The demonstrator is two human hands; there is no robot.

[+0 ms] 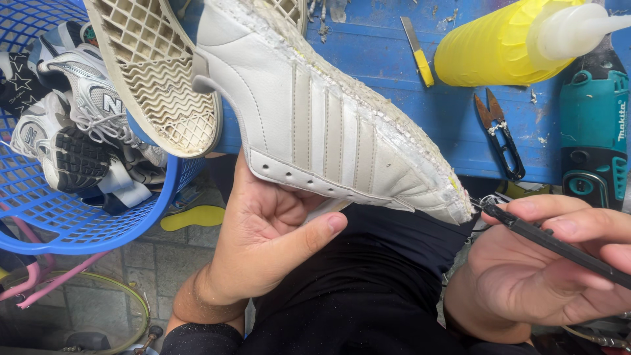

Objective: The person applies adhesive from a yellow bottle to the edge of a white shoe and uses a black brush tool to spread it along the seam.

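While the left hand [263, 243] cups the white leather sneaker with beige side stripes [322, 131] from below, its thumb lies across the palm under the shoe's side and the other fingers are hidden behind the upper, so how far they wrap round it cannot be seen. The right hand [545, 263] pinches a thin black rod-shaped tool [552, 242] between thumb and fingers; the tool's tip meets the toe end of the sneaker, where its working end is too small to make out, and its rear runs out of view at the right edge. The shoe's heel is cut off at the top, and its rim looks rough and flaky.

Beyond the hands, a blue wooden bench top [394, 59] carries black thread snips [499, 135] near its front edge, a yellow squeeze bottle with a pale nozzle [506, 43] toward its far right, cropped, and a teal power tool [595, 131] at its right edge, partly seen. A tan rubber sole [154, 72] overlaps a blue plastic basket [72, 223] of grey-white trainers [79, 125] at the left.
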